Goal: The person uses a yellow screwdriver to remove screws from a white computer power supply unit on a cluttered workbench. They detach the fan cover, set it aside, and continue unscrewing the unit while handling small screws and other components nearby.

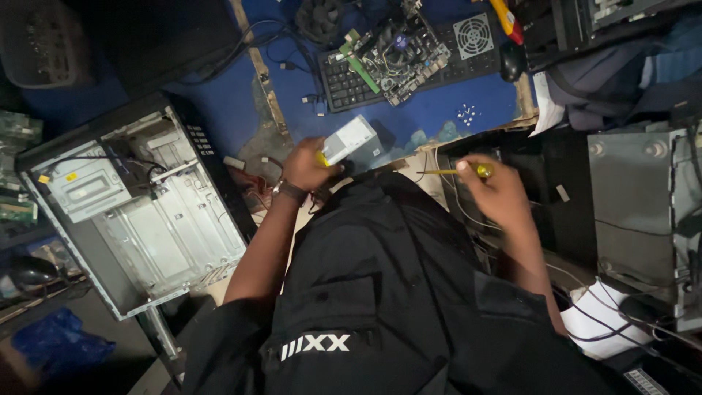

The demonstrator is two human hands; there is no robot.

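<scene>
Both hands out: left hand (307, 167) on PSU (351, 139), right hand (493, 192) w/ screwdriver (457, 171)

We take the grey power supply box (352, 139) as our landmark. Our left hand (307, 167) grips its near left corner, a watch (291, 192) on that wrist. Right of the box, our right hand (497, 192) holds a yellow-handled screwdriver (453, 171), its shaft pointing back toward the box. Beyond the box, a motherboard (398, 55) lies on a black keyboard (351, 84). Far left of the box stands an open computer case (139, 212).
</scene>
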